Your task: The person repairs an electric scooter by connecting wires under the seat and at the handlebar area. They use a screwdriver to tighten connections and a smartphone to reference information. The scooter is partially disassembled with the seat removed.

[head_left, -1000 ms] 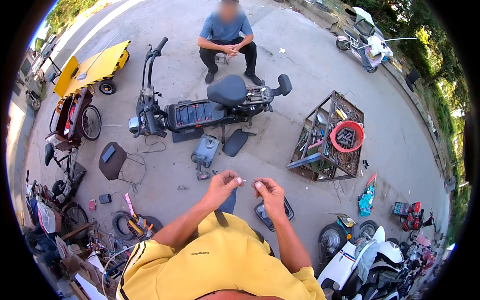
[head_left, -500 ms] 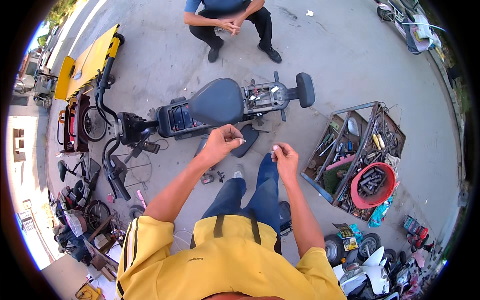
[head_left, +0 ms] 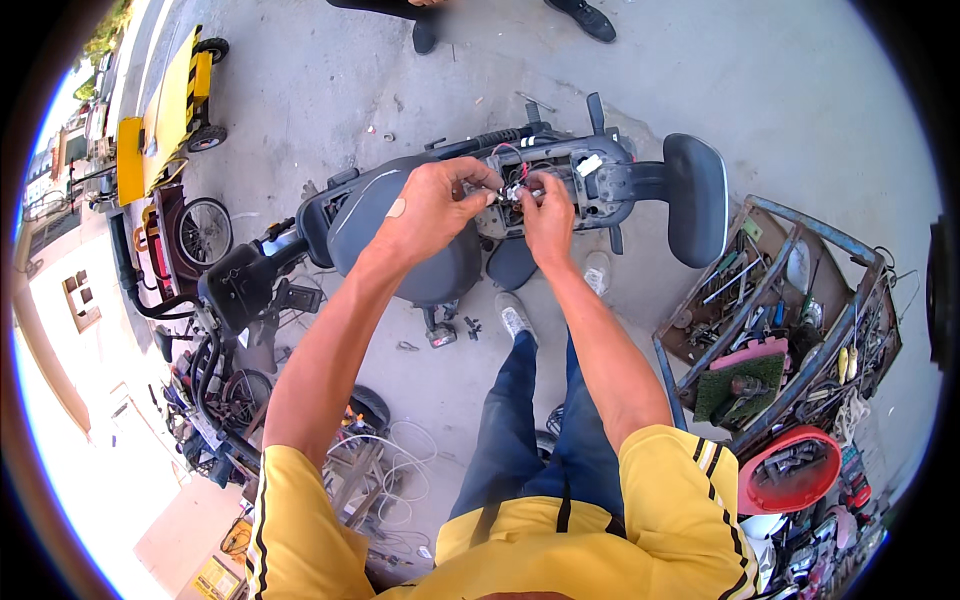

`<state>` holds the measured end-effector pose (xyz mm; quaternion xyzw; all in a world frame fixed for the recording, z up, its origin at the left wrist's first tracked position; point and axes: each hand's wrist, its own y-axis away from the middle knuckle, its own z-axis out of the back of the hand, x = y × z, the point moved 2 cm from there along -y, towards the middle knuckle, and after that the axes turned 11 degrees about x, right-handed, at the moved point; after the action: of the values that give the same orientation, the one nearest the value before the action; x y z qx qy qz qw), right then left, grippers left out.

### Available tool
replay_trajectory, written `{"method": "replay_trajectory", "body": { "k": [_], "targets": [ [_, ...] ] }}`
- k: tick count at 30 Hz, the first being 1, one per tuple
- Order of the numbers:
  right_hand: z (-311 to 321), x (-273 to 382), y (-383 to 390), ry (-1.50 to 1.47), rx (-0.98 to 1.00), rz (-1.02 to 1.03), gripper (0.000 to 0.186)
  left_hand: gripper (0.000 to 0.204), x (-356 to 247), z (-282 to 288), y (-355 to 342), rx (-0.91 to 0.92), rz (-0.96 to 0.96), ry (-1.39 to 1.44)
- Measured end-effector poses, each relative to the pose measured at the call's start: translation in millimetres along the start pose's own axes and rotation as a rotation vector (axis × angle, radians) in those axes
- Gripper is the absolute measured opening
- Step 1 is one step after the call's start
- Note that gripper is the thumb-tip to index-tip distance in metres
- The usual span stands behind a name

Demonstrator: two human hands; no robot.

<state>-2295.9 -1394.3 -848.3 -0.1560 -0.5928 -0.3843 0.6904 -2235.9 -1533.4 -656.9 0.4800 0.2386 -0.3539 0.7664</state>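
My left hand (head_left: 435, 210), with a beige patch near the wrist, is closed at the fingertips on a small light part among wiring in the scooter's exposed rear frame (head_left: 595, 205). My right hand (head_left: 547, 222) is beside it, fingers pinched on a small connector (head_left: 515, 193). What exactly each fingertip grips is partly hidden. Red and dark wires (head_left: 508, 152) rise just behind my fingers. The dark padded seat (head_left: 440, 270) lies under my left wrist and forearm, left of the open frame. A padded backrest (head_left: 695, 200) sticks out to the right.
Another person's legs (head_left: 580, 18) are at the top. The scooter's handlebar (head_left: 150, 300) reaches left, near a yellow flatbed cart (head_left: 165, 105). A metal tool rack (head_left: 690, 385) and red basin (head_left: 788, 475) stand at right. Hoses (head_left: 400, 440) and bike parts lie lower left.
I have stepped closer to the scooter. Both hands have moved forward from open air into the wiring at its rear, closer together. The other person now shows only at the top edge.
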Motion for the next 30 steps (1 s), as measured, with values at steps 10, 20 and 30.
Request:
{"method": "replay_trajectory", "body": {
  "k": [10,20,30],
  "targets": [
    [-2.4,-52.4,-10.4,-0.630,0.172,-0.101,0.014,0.017,50.9,-26.9,-100.6,0.187,-0.125,-0.419],
    [-0.2,-60.8,-10.6,-0.780,0.197,-0.123,0.012,0.014,72.8,-46.1,-116.7,0.202,-0.149,-0.566],
    [5.0,-56.4,-12.4,-0.790,0.214,-0.184,0.011,0.015,69.7,-46.7,-117.7,0.223,-0.113,-0.518]
  ]
}}
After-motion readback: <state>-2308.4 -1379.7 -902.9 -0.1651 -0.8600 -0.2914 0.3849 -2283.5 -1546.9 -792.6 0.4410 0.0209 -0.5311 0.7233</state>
